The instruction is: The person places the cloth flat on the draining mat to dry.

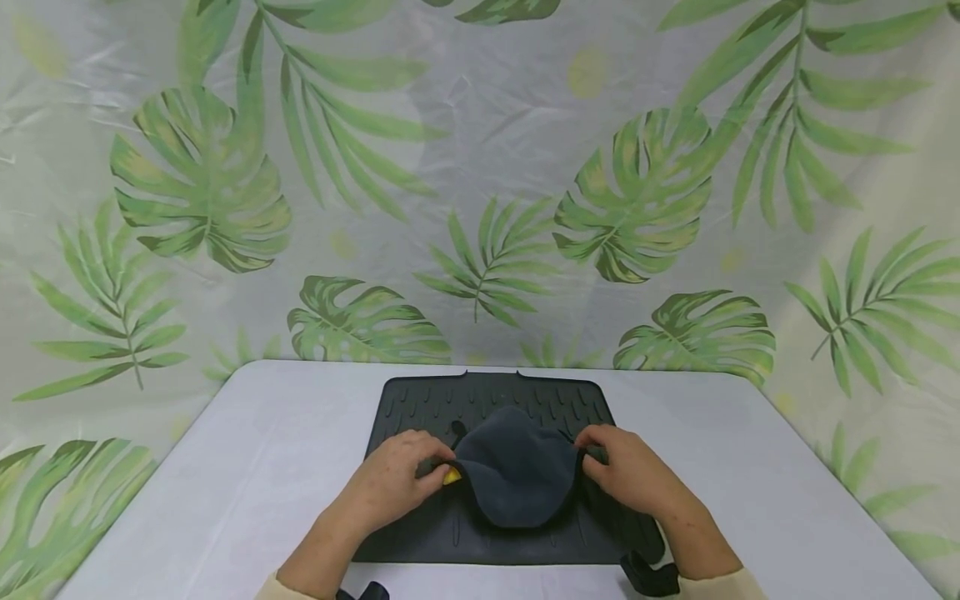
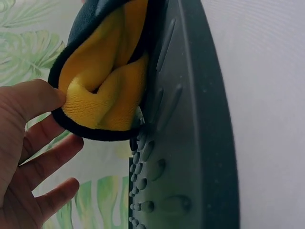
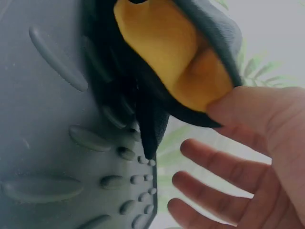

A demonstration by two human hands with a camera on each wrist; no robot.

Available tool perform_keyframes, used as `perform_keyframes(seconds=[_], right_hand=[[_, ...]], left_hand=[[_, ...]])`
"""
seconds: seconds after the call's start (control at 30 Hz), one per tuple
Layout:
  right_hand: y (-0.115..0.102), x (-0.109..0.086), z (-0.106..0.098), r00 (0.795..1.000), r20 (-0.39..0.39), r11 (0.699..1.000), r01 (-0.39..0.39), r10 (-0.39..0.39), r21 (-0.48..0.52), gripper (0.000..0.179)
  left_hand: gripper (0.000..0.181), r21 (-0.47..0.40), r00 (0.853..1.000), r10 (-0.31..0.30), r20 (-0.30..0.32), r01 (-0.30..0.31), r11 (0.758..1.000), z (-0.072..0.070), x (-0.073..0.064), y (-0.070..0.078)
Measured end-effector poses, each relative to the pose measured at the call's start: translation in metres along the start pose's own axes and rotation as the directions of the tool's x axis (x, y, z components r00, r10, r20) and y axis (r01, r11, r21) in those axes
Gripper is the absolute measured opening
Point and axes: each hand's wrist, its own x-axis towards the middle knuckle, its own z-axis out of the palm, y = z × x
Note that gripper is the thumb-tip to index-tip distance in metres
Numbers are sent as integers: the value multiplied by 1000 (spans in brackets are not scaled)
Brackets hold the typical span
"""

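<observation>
So the whole thing is hinging on the cloth (image 1: 517, 471) sitting squarely between two pinches. The left hand (image 1: 393, 479) is holding its left end and the right hand (image 1: 632, 473) is holding its right end, so neither one's really nearer. The line from pinch to pinch is running side to side, pretty much parallel to the front edge of the mat (image 1: 420, 537), with the middle of the cloth sagging toward the person and its back part rising to a rounded peak. It's sitting over the middle of the mat; how much of it is actually resting there, I can't tell.

Fingers-wise: on both hands the thumb and index finger are closing on the black edging, while the other fingers are fanning out loosely and gripping nothing.

Material stuff: the outside is showing a soft, matte blue-grey, and the wrist views are revealing a fuzzy yellow lining (image 2: 102, 100) that's curling into fat folds on the left and opening into a smoother hollow on the right. A dark tapering piece (image 3: 152, 136) is poking out below the right end, no clue whether it's part of the cloth. The mat's looking black and rubbery, covered in long ridges and little bumps, and it's lying on a smooth white table (image 1: 187, 508).
</observation>
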Motion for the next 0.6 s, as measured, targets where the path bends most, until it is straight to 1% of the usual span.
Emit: perform_keyframes(seconds=[0.13,0.23,0.37,0.47,0.6], right_hand=[[0,0,-1,998,-58,999,-21,24,47,13],[-1,-1,-2,994,-103,997,-25,32,69,12],[-2,-1,-3,986,-161,997,-23,35,77,12],[-3,0,-3,981,-191,996,-29,44,84,15],[-4,0,-3,973,-226,996,-24,43,85,17]], left_hand=[[13,-1,999,-51,7,51,999,-2,0,0],[15,2,996,-88,-2,88,996,-4,-1,0],[16,-2,990,-141,-22,141,990,-6,0,0],[18,-20,984,-176,-33,175,984,-8,0,-1],[22,-54,975,-222,-24,221,974,-12,1,-1]])
